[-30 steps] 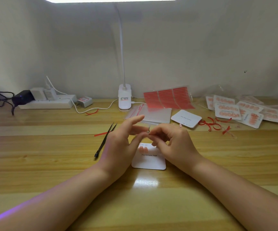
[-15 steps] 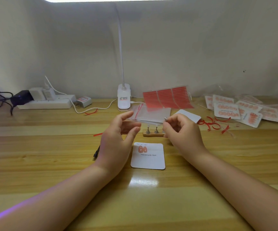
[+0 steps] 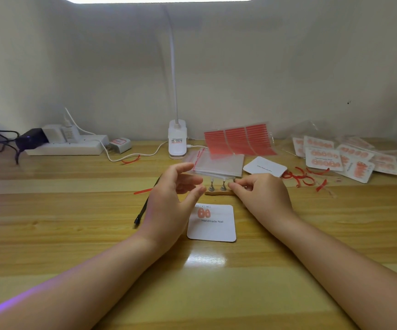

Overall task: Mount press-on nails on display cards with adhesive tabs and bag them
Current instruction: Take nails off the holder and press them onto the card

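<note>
A white display card [image 3: 213,228] printed "Handmade Nail" lies flat between my wrists, with two orange press-on nails [image 3: 203,213] stuck near its top left. Just behind it a small wooden holder [image 3: 219,193] carries upright metal pegs [image 3: 217,185]. My right hand [image 3: 261,198] has its fingers curled, and thumb and forefinger pinch the rightmost peg at the holder's right end. Left of the holder my left hand [image 3: 173,196] hovers with relaxed, spread fingers and holds nothing. A stack of clear bags [image 3: 219,164] lies behind the holder.
Black tweezers [image 3: 145,203] lie left of my left hand. At the back stand a lamp base [image 3: 177,139], red adhesive tab sheets [image 3: 238,140], a blank card [image 3: 265,166] and a power strip [image 3: 66,145]. Bagged finished cards [image 3: 335,158] and red strips [image 3: 307,177] lie right.
My hands were joined over the card a second ago and have parted. The right hand went back to the wooden holder's right end. The left hand opened and drifted left.
</note>
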